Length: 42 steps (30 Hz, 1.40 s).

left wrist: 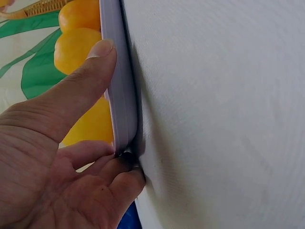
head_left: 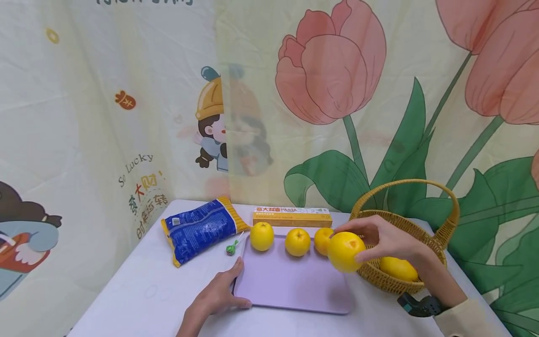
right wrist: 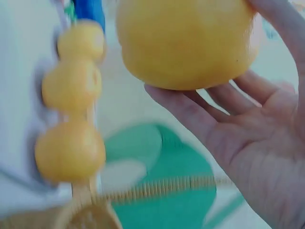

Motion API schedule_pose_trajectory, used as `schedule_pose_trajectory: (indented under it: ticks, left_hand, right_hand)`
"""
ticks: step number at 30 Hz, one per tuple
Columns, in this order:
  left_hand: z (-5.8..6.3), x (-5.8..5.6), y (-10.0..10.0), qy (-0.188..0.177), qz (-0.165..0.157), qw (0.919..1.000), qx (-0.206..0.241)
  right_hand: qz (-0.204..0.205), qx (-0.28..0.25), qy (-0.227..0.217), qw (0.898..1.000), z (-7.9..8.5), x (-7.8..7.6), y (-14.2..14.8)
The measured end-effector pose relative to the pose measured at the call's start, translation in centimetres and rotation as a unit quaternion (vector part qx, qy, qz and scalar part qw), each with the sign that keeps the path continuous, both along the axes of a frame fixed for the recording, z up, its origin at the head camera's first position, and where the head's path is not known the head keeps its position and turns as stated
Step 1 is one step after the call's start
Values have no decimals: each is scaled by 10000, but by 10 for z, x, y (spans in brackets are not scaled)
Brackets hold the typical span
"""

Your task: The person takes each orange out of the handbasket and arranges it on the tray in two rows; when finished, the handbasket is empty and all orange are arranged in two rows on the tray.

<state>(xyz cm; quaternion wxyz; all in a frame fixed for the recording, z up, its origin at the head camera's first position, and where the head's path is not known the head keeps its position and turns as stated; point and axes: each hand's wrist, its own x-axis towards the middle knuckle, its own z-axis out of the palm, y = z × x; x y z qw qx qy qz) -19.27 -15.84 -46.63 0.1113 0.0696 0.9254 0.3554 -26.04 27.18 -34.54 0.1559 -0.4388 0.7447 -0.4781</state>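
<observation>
My right hand (head_left: 381, 238) holds a yellow-orange orange (head_left: 346, 252) up between thumb and fingers, over the right side of a lilac tray (head_left: 290, 285). From below, the right wrist view shows the same orange (right wrist: 186, 43) with fingertips against its underside. Along the tray's far edge sit three more oranges: one at the left corner (head_left: 262, 236), one mid-edge (head_left: 297, 242), and one at the right (head_left: 323, 240), partly hidden by the held orange. My left hand (head_left: 219, 290) grips the tray's near left corner, its thumb (left wrist: 102, 50) on the rim and its fingers curled at the edge.
A wicker basket (head_left: 438, 245) with a tall handle stands right of the tray, a yellow fruit (head_left: 397, 268) inside. Behind the tray lies a pasta box (head_left: 292, 217). On the left are a blue packet (head_left: 202, 231) and a green-wrapped lollipop (head_left: 231, 248). A printed curtain hangs behind.
</observation>
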Motion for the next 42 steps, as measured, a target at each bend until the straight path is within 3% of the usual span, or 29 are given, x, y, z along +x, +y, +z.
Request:
schedule_pose_trajectory:
  ticks: [8, 11, 18, 24, 31, 42]
  left_hand:
    - [-2, -1, 0, 31, -56, 9999, 89]
    - [-2, -1, 1, 48, -79, 9999, 123]
    - [0, 1, 3, 34, -62, 9997, 239]
    - [3, 2, 2, -34, -8, 9998, 172]
    - [2, 1, -1, -4, -91, 9995, 291]
    - [2, 2, -1, -34, -81, 9995, 292]
  right_hand:
    - [209, -565, -433, 9972, -7, 31, -66]
    - [8, -748, -569, 9956, -16, 43, -91]
    - [-881, -959, -1090, 9855, -48, 60, -139]
    - [-1314, -1088, -1439, 9748, -76, 59, -170]
    - [-1827, -1052, -1285, 9690, -105, 51, -191]
    - [-2101, -718, -1278, 9666, -127, 45, -201]
